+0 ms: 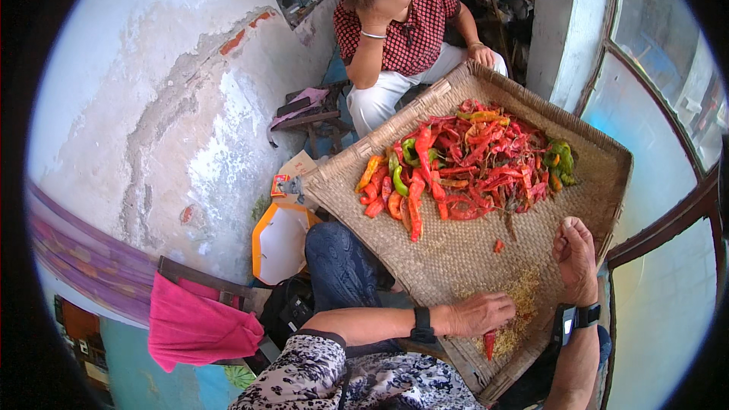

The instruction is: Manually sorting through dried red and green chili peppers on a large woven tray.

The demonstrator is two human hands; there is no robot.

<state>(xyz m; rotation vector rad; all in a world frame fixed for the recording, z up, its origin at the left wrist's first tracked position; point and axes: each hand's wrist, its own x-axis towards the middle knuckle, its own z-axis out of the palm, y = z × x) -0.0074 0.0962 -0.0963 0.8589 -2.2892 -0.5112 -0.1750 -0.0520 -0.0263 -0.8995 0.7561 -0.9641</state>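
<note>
My left hand [482, 313] is low over a scatter of pale chilli seeds [522, 294] on a woven tray [448, 254], its fingers bent and pressed together. A red chilli [489, 344] shows at its near edge; whether the fingers grip it is hidden. My right hand [577, 257] is raised by the tray's right side, with its fingers curled in against the thumb. What it holds, if anything, cannot be made out. A small red chilli piece [498, 246] lies between the hands and a large heap of mostly red chillies [478, 159] farther off.
Green chillies [560, 161] sit at the heap's right end. Across the tray a person [402, 38] sits, one hand near its far corner. On the left are an orange-rimmed white container [281, 243], a stool [311, 115] and a pink cloth [194, 323]. A framed glass panel [668, 281] stands at right.
</note>
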